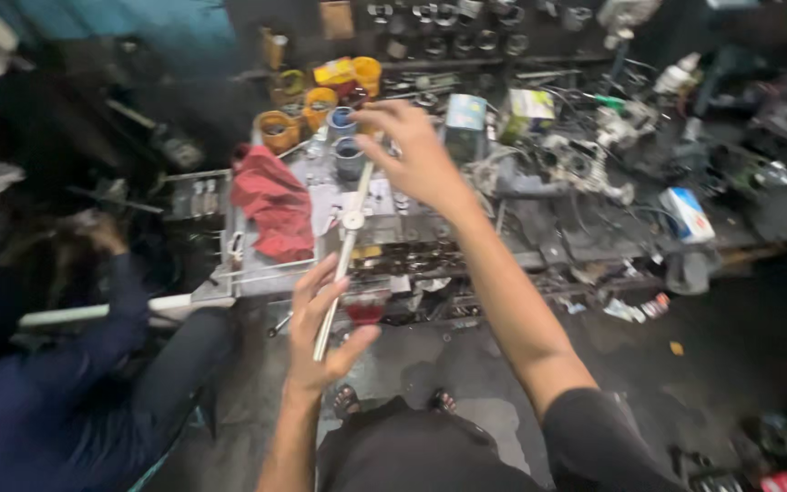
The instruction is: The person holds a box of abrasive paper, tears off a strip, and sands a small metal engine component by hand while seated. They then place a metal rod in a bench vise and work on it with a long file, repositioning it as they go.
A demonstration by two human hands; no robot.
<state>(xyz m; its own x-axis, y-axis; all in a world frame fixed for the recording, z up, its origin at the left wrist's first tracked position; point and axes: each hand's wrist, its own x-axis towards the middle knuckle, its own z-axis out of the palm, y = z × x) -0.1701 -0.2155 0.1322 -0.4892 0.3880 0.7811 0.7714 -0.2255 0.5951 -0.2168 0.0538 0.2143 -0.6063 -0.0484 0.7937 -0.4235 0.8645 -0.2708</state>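
At frame centre, left hand (321, 328) and right hand (412, 150) each grip an end of a long silver metal rod (343, 251), steadying it above the cluttered table (539, 237).

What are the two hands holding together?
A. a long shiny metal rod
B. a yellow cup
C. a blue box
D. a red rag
A: the left hand grips the lower end of the long metal rod and the right hand holds its top end, while the red rag lies untouched on the workbench.
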